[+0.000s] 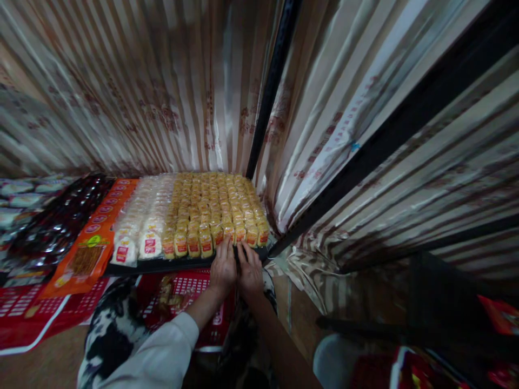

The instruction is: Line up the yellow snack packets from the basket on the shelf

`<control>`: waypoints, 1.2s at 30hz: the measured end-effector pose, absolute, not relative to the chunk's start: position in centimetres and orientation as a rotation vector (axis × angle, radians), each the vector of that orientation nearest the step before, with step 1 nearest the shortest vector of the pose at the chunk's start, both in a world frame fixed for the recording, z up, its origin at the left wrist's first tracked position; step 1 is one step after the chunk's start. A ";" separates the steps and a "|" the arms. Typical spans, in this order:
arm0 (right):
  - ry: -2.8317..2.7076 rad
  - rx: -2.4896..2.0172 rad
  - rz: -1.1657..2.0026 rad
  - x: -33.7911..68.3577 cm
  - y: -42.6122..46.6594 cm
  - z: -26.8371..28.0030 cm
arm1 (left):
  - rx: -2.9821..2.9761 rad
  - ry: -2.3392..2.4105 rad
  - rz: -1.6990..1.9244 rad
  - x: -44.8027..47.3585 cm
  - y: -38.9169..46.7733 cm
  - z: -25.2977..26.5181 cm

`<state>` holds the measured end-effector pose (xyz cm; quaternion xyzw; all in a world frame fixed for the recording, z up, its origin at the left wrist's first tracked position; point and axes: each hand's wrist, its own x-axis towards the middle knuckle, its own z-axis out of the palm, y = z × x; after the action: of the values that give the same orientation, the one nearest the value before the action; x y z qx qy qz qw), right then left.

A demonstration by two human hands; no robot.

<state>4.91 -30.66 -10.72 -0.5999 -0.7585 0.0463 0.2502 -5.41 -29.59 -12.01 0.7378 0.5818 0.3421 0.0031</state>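
Note:
Rows of small yellow wrapped cakes with red labels stand packed side by side on a black tray. My left hand reaches the tray's front edge, fingers stretched out against the front ends of the yellow packs. Close beside it, my right hand rests its extended fingertips on the same front row, a little further right. Neither hand visibly grips a pack, though the fingertips partly hide the packs they touch. White wrapped packs with red labels fill the rows left of the yellow ones.
An orange snack packet and dark shiny packets lie to the left. Below the tray is a red basket with a few wrapped pieces. A striped curtain hangs behind. Black metal posts slant on the right, above a white bucket.

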 end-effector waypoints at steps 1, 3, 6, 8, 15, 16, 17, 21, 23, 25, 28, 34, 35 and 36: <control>-2.073 -1.641 0.141 4.9 -30.6 -10.6 | 2.311 1.828 1.078 -5.4 -29.6 -12.0; -2.082 -1.646 0.159 4.9 -30.6 -10.4 | 2.315 1.830 1.086 -5.4 -29.5 -11.9; -2.084 -1.643 0.168 5.0 -30.5 -10.5 | 2.338 1.820 1.077 -5.5 -29.5 -11.8; -2.077 -1.645 0.166 5.0 -30.4 -10.7 | 2.347 1.821 1.062 -5.5 -29.5 -11.8; -2.053 -1.627 0.128 4.9 -30.6 -11.3 | 2.400 1.847 1.014 -5.5 -29.8 -11.8; -2.047 -1.609 0.116 5.0 -30.6 -11.4 | 2.401 1.843 1.010 -5.5 -29.9 -11.8; -2.041 -1.584 0.104 5.0 -30.6 -11.5 | 2.400 1.835 1.006 -5.5 -30.0 -11.7; -2.011 -1.494 0.075 5.2 -30.6 -11.8 | 2.406 1.787 0.990 -5.5 -30.3 -11.2; -2.005 -1.478 0.077 5.2 -30.6 -11.9 | 2.432 1.748 0.979 -5.4 -30.3 -11.1; -2.001 -1.459 0.085 5.3 -30.5 -11.9 | 2.474 1.700 0.960 -5.4 -30.3 -10.9; -1.976 -1.416 0.088 5.4 -30.4 -12.0 | 2.537 1.637 0.917 -5.4 -30.2 -10.6; -1.834 -1.360 0.116 5.6 -30.7 -11.8 | 2.615 1.661 0.826 -5.6 -29.7 -10.8; -1.793 -1.373 0.113 5.6 -30.8 -11.7 | 2.628 1.675 0.823 -5.5 -29.7 -11.0; -1.759 -1.389 0.107 5.6 -30.9 -11.7 | 2.640 1.690 0.824 -5.5 -29.7 -11.1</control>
<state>5.59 -30.86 -11.68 -0.5576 -0.7064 0.0430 0.4339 -5.50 -29.73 -11.15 0.8135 0.5208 0.2540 -0.0498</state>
